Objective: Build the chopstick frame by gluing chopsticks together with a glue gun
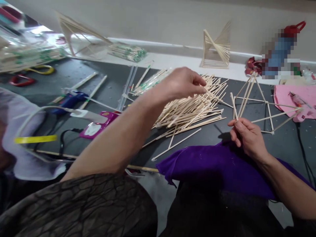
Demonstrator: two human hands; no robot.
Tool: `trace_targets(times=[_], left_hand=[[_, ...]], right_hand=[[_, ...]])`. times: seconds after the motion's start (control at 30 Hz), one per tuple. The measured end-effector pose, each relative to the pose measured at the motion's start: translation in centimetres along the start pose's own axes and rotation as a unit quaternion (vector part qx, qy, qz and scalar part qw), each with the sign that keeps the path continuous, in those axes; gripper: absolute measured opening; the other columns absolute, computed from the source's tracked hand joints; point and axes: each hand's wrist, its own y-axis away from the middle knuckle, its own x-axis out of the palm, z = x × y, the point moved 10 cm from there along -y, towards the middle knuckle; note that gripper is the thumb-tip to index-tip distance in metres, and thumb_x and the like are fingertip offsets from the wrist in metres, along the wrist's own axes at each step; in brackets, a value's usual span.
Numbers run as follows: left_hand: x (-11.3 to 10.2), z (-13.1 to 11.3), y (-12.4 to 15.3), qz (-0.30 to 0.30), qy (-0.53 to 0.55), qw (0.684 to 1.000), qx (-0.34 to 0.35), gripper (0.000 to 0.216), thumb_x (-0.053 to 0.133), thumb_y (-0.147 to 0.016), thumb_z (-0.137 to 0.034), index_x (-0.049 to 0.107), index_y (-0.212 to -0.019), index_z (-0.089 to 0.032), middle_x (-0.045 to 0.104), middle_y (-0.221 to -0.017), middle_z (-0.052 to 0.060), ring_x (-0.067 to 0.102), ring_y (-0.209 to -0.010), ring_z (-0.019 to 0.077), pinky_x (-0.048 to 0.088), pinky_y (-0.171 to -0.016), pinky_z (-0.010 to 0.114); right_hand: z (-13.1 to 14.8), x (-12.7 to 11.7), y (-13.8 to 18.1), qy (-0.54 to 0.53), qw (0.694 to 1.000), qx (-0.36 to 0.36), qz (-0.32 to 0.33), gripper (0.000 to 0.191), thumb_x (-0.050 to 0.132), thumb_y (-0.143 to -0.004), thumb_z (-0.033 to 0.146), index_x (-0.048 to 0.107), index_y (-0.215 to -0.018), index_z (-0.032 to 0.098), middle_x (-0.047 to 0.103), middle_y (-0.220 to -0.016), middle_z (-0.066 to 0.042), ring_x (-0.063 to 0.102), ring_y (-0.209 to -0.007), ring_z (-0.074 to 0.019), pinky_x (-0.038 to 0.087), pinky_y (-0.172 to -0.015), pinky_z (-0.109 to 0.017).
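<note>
Over the pile of thin wooden sticks [187,107], my left hand [184,84] has its fingers bent, their tips closed at the end of a wooden stick [221,100] that points right. My right hand [249,136] pinches a short upright wooden stick [234,107] between thumb and fingers, above purple cloth [204,164]. Just beyond the right hand stands an open frame [266,102] of sticks joined at the corners. Whether the right-hand stick touches that frame, I cannot tell. Two joined sticks [177,144] lie in front of the pile.
A blue glue gun [70,102] and a magenta device with a cable [98,126] lie left. Two finished stick models, one twisted [217,47], one larger [74,36], stand by the wall. Packed sticks [128,52] lie behind; a pink sheet [286,95] is right.
</note>
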Motion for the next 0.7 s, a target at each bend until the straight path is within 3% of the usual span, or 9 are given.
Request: trace_targets(times=[0.07,0.13,0.23,0.3,0.43,0.57,0.7], left_hand=[[1.0,-0.3,1.0,-0.017,0.033,0.999,-0.004,0.025,0.073,-0.072,-0.020,0.077,-0.097,-0.016,0.073,-0.084,0.006,0.069,-0.081,0.0204,0.053,-0.074,0.035],[3.4,-0.8,2.1,0.014,0.164,0.986,-0.021,0.026,0.066,-0.078,-0.020,0.075,-0.102,-0.016,0.074,-0.082,0.006,0.068,-0.070,0.0166,0.053,-0.062,0.030],[7.0,-2.1,3.4,0.062,0.367,0.928,-0.036,0.027,0.068,-0.077,-0.018,0.072,-0.104,-0.011,0.074,-0.089,0.009,0.067,-0.063,0.0125,0.050,-0.050,0.023],[8.3,-2.9,3.7,0.062,0.449,0.891,-0.029,0.026,0.067,-0.079,-0.018,0.071,-0.103,-0.011,0.074,-0.091,0.009,0.067,-0.062,0.0102,0.049,-0.047,0.018],[8.1,-4.0,3.2,0.030,0.503,0.864,-0.002,0.015,0.063,-0.085,-0.020,0.071,-0.094,-0.011,0.071,-0.079,0.003,0.064,-0.056,0.0061,0.046,-0.046,0.014],[6.6,-4.5,2.4,-0.022,0.490,0.872,0.009,0.013,0.064,-0.086,-0.020,0.068,-0.079,-0.010,0.067,-0.069,0.000,0.062,-0.051,0.0044,0.042,-0.044,0.013],[6.1,-5.4,2.8,-0.045,0.485,0.873,0.041,0.017,0.066,-0.085,-0.023,0.067,-0.073,-0.011,0.065,-0.064,0.000,0.061,-0.048,0.0054,0.042,-0.043,0.014]], right_hand=[[0.0,0.0,-0.1,-0.012,1.000,0.002,0.005,0.034,0.059,-0.090,0.050,0.066,-0.093,0.016,0.059,-0.057,0.004,0.042,-0.038,-0.0036,0.031,-0.039,-0.017],[-0.1,0.1,-0.1,-0.017,1.000,0.003,0.011,0.034,0.060,-0.090,0.049,0.066,-0.094,0.016,0.060,-0.057,0.004,0.043,-0.037,-0.0035,0.031,-0.040,-0.017],[-0.1,0.2,-0.2,-0.018,1.000,0.004,0.014,0.034,0.062,-0.089,0.049,0.066,-0.093,0.015,0.060,-0.055,0.004,0.042,-0.036,-0.0034,0.030,-0.039,-0.017],[0.0,0.3,-0.3,-0.014,1.000,0.011,0.020,0.035,0.062,-0.088,0.049,0.065,-0.092,0.015,0.061,-0.055,0.004,0.043,-0.035,-0.0033,0.030,-0.039,-0.017],[0.8,0.4,-0.3,-0.008,0.998,0.038,0.046,0.039,0.063,-0.086,0.053,0.067,-0.094,0.015,0.064,-0.058,0.002,0.048,-0.038,-0.0043,0.029,-0.037,-0.016],[1.2,-0.1,0.7,-0.029,0.994,0.089,0.063,0.040,0.069,-0.080,0.053,0.068,-0.094,0.015,0.066,-0.061,0.000,0.054,-0.040,-0.0068,0.027,-0.035,-0.016],[1.1,-1.1,2.4,-0.058,0.994,0.090,0.031,0.030,0.067,-0.084,0.045,0.069,-0.087,0.016,0.062,-0.054,0.003,0.044,-0.034,-0.0031,0.023,-0.034,-0.015]])
